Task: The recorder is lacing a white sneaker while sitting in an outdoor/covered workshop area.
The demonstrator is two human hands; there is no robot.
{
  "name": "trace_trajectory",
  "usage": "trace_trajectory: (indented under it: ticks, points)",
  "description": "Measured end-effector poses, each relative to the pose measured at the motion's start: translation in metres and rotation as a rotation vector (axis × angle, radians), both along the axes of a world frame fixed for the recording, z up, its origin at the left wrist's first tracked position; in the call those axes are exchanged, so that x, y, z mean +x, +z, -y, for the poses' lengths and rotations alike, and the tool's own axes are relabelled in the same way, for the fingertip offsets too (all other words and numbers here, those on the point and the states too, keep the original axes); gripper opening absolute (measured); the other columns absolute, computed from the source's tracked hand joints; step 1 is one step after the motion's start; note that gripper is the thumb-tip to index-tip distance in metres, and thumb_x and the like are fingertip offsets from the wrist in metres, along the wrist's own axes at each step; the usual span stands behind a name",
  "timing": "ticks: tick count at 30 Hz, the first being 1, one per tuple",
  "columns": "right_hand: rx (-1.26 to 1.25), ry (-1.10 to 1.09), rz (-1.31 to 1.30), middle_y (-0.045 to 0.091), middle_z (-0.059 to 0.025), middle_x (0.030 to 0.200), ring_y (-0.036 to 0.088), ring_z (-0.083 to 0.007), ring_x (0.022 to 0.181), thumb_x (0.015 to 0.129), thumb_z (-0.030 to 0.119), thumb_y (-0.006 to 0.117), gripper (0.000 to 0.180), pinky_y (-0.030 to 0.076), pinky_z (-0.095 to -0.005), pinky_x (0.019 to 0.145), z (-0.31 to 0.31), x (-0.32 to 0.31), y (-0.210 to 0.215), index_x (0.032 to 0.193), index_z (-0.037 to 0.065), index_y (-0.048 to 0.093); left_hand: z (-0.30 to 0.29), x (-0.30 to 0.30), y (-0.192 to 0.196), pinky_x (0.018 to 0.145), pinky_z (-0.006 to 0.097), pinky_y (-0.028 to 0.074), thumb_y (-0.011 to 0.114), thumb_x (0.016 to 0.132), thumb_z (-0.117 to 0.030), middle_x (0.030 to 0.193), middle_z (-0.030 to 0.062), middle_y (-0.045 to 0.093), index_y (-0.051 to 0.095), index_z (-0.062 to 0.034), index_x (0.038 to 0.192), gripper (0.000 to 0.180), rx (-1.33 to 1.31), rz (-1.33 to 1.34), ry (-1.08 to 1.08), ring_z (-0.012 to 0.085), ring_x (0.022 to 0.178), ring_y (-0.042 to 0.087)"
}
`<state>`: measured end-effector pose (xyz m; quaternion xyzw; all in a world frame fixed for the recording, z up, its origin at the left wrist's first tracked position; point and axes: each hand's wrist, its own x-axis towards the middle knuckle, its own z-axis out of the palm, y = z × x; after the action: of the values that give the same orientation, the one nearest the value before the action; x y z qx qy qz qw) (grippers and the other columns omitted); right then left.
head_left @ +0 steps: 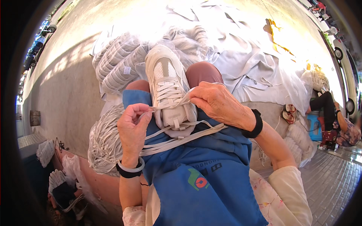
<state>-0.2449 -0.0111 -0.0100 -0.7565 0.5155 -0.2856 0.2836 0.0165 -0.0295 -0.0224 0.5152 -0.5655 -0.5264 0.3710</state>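
A pale cream and white sneaker (152,71) rests on my lap, its toe pointing away from me and its heel against my blue apron (211,165). White shoelaces (169,90) criss-cross its upper part. Left of the ankle opening, my left hand (134,126) pinches a lace between thumb and fingertips. On the other side my right hand (220,103) is closed on a lace, drawn out to the right of the tongue. Its fingertips partly hide that lace. More flat laces (181,141) lie across the apron below the heel.
A thick bundle of laces (103,139) sits beside my left forearm. Beyond my knees are plastic-wrapped shoes (118,62) and a pale sheet (260,71) on the ground. At the far right, another person (341,128) sits near a blue stool (313,127). A wooden block (35,118) stands far left.
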Motion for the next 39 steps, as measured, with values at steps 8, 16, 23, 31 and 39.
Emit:
trace_trajectory:
  ticks: [8,16,23,31,39]
  points:
    - [0.011,-0.038,0.064,0.059,-0.0145,0.078,0.06,-0.0325,0.077,0.087,0.011,0.059,0.013,0.047,-0.041,0.067,-0.011,0.0,-0.004,0.081,0.0,0.062,0.008,0.002,0.007,0.075,0.019,0.049,0.065,0.087,0.001,0.092,0.0055,0.067,0.061,0.0021,0.1,0.013,0.087,0.036,-0.031,0.0068,0.082,0.061]
    - [0.076,-0.052,0.007,0.059,-0.0161,0.075,0.059,-0.0346,0.074,0.086,0.01,0.057,0.014,0.046,-0.0413,0.066,-0.003,-0.002,0.001,0.078,-0.001,0.06,0.008,-0.004,0.009,0.066,0.018,0.047,0.067,0.085,0.001,0.084,0.0029,0.065,0.062,0.0026,0.095,0.011,0.015,0.066,0.002,0.004,0.073,0.057]
    - [0.06,0.073,-0.103,0.056,-0.0167,0.075,0.057,-0.0369,0.072,0.087,0.011,0.052,0.016,0.045,-0.0441,0.064,0.006,-0.003,0.007,0.076,-0.001,0.055,0.015,-0.005,0.014,0.063,0.016,0.044,0.068,0.085,0.0,0.079,-0.0008,0.061,0.059,-0.0003,0.092,0.011,0.093,0.064,-0.041,0.003,0.07,0.055]
    - [0.327,-0.077,0.151,0.055,-0.017,0.068,0.057,-0.0366,0.067,0.089,0.017,0.055,0.024,0.043,-0.0444,0.061,0.008,0.005,-0.003,0.074,-0.003,0.054,0.013,-0.013,0.027,0.062,0.023,0.047,0.068,0.08,0.003,0.072,0.0036,0.063,0.059,0.0,0.084,0.01,-0.137,0.335,-0.111,0.0082,0.067,0.06]
    - [-0.036,-0.172,0.014,0.055,-0.0141,0.073,0.058,-0.0332,0.069,0.09,0.012,0.057,0.016,0.046,-0.0406,0.062,-0.011,0.023,-0.018,0.079,0.0,0.057,0.015,-0.023,0.03,0.062,0.02,0.045,0.067,0.082,0.004,0.073,0.0,0.06,0.057,-0.0005,0.083,0.011,-0.209,0.392,-0.151,0.0049,0.068,0.055]
